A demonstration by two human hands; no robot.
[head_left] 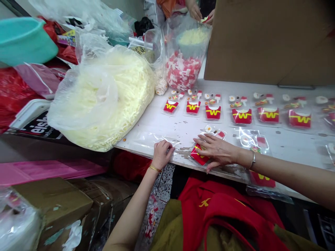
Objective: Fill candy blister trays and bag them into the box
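Observation:
My left hand (162, 153) rests at the table's front edge, its fingers curled over the end of a flat clear plastic bag (146, 140). The grip itself is partly hidden. My right hand (216, 150) lies flat with fingers spread on a clear pack holding a red fries carton (198, 156) with a yellow mark. Small food-shaped pieces, one like a fried egg (208, 128), show above the fingers in that pack. Under my right forearm lies another pack with a red carton (262, 178), partly covered by the arm.
Behind runs a row of similar packs (241, 115). A big bag of pale yellow pieces (123, 94) stands left, near a clear bag of red-and-white pieces (183, 71). A large cardboard box (261, 42) blocks the back right. Another person's hands (195, 10) work beyond.

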